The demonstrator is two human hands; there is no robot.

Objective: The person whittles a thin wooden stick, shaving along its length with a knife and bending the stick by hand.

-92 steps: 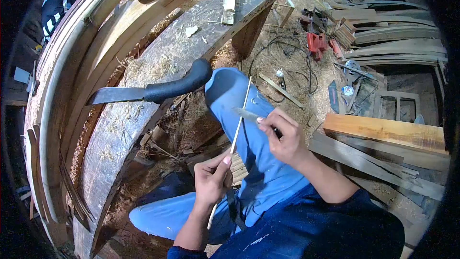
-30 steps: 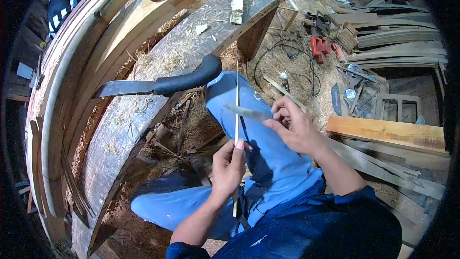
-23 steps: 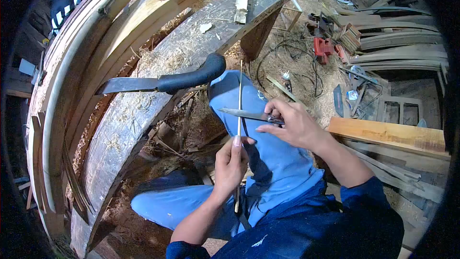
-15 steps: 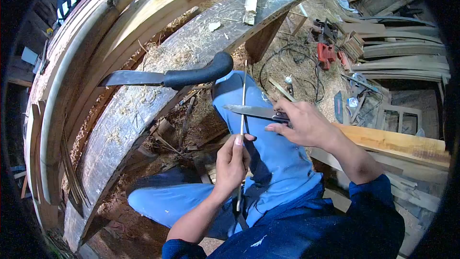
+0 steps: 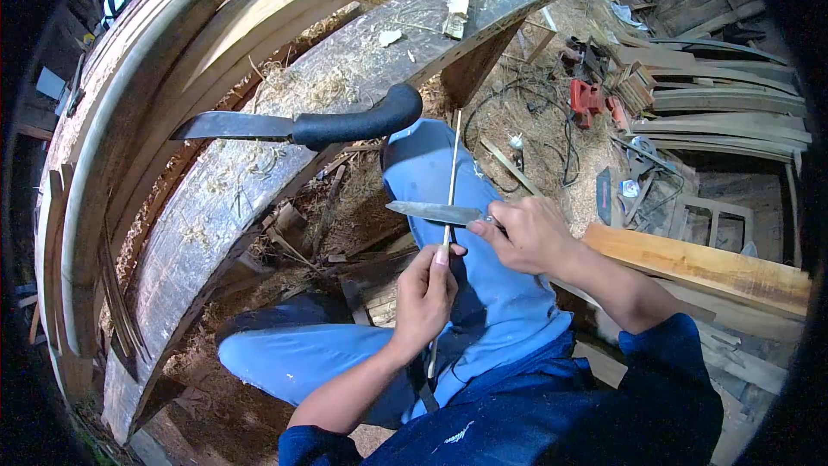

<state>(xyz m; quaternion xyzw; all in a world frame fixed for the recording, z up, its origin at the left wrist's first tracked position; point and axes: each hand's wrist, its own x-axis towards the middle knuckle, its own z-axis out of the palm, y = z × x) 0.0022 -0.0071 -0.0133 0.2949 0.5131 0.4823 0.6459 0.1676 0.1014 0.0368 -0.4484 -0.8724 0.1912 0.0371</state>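
And here we are, both hands over the lap and both of them busy! The left hand [image 5: 425,292] has a thin stick [image 5: 453,164] pinched, thumb pressed along the top and fingers curled in beneath. That stick runs from near the waist, up through the grip, to a slim tip beyond the knee at the far end, slanting slightly right, over the blue trousers [image 5: 509,293].

Now the right hand [image 5: 530,235], just beyond and to the right: closed firmly round the handle of a small knife [image 5: 431,210], thumb laid forward by the blade. The blade points left and crosses over the stick, just on the far side of the left thumb; whether the edge bites, I cannot tell.

Off to the left, a machete [image 5: 297,129] lies across the bench [image 5: 185,242], blade to the left, black handle jutting past the right edge close to the knee. Curly shavings [image 5: 302,78] lie heaped just beyond it.

Over on the right, a pale plank [image 5: 699,259] sits beyond the right forearm, a red tool [image 5: 586,102] rests on the littered floor farther out, and boards [image 5: 724,108] are stacked at far right.
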